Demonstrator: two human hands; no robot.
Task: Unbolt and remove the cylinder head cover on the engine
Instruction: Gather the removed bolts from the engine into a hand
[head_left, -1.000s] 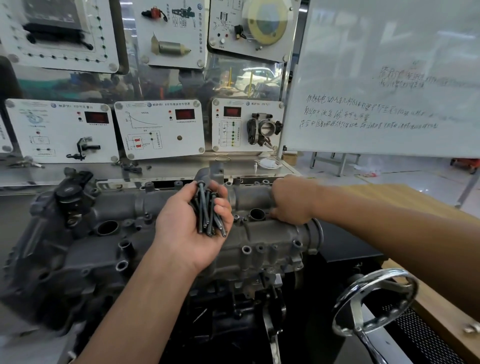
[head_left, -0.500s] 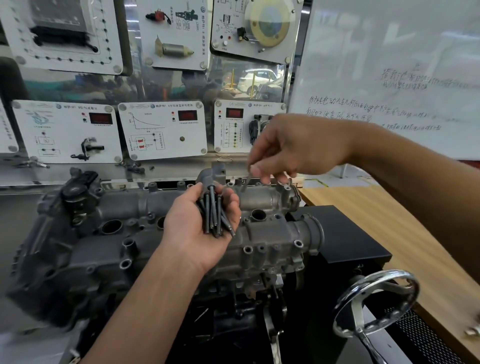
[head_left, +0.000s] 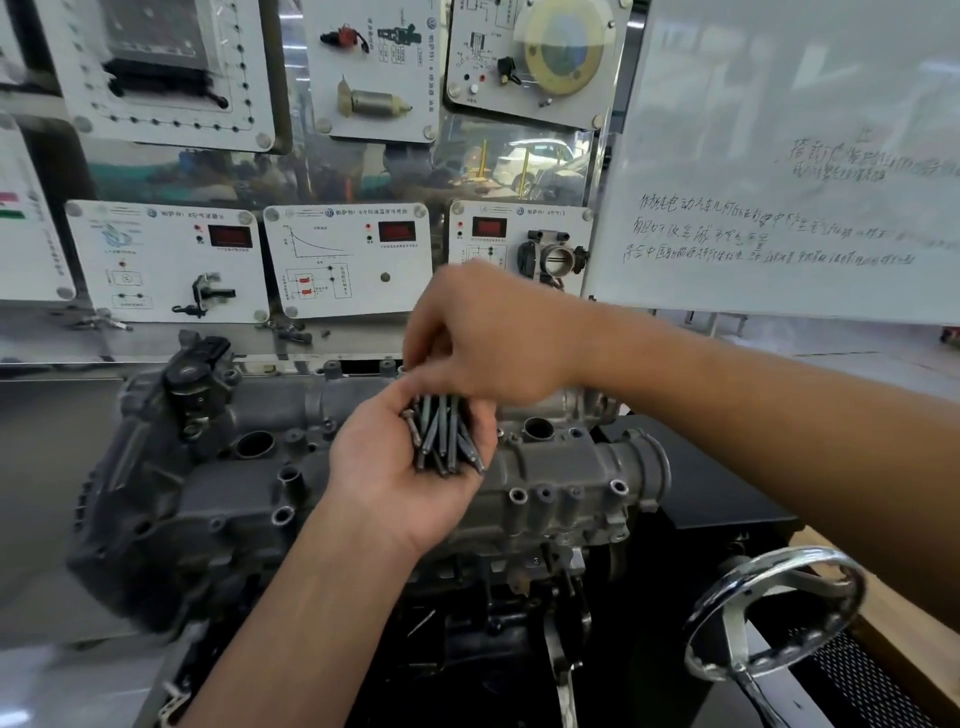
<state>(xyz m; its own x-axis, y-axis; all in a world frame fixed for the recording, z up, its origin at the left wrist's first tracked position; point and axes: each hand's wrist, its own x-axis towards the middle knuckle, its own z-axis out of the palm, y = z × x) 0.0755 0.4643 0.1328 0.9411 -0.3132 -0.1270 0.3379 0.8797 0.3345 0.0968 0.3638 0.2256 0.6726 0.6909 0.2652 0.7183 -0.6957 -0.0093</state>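
Curling palm-up over the middle of the engine (head_left: 488, 597), the left hand (head_left: 395, 488) is gripping a bundle of bolts (head_left: 441, 434), heads pointing away from the person and shanks lying side by side across the fingers. Gathering them in one fist is probably keeping them from rolling off the casting or dropping into its openings. The right hand (head_left: 498, 338) is reaching in from the right and hanging just above the bundle, knuckles up. Its fingertips (head_left: 415, 358) are pointing down at the bolt heads. They are blurred, so I cannot tell whether they are pinching a bolt or only touching the bundle. By the look of it, this hand is feeding the bundle.

Under both hands the cover (head_left: 561, 467) is sitting on the engine, not yet lifted. Several bolt holes (head_left: 514, 495) along its near edge are showing empty, so the unbolting seems largely done. I am judging that both hands will need freeing of bolts before the cover can be lifted. A chrome handwheel (head_left: 774, 613) is standing near, lower right.
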